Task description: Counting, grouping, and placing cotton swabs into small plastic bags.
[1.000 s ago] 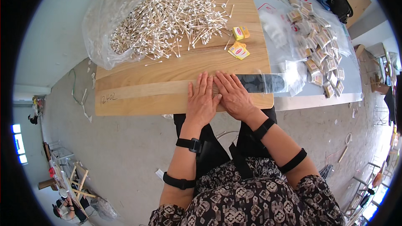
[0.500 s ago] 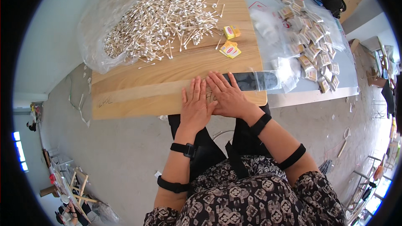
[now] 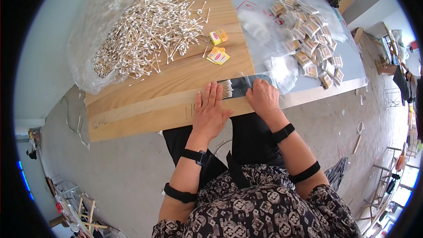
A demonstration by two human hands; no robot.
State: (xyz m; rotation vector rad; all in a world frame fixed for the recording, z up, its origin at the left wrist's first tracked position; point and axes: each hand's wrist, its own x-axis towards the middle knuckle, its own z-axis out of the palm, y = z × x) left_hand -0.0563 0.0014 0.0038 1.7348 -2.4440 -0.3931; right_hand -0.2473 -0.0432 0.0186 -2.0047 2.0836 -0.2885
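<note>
My left hand (image 3: pixel 209 115) lies flat, fingers stretched and together, over the left end of a small row of cotton swabs (image 3: pixel 227 89). The swabs lie side by side on the wooden board, at the left of a dark strip (image 3: pixel 239 87). My right hand (image 3: pixel 264 98) is closed at the right part of that strip, with fingers curled down and pressed together. Clear plastic shows by its fingertips; what they grip is hidden. Thin clear plastic bags (image 3: pixel 284 71) lie just beyond my right hand.
A large heap of loose cotton swabs (image 3: pixel 147 33) spills from a clear bag (image 3: pixel 81 57) at the far left. Yellow cards (image 3: pixel 218 56) lie on the board (image 3: pixel 185 72). Many packed swab bags (image 3: pixel 310 28) are piled on the grey surface at the right.
My right hand has lifted off the swabs beside my left hand and moved right along the dark strip, its fingers now curled. The swab row has come into view. The view has shifted slightly.
</note>
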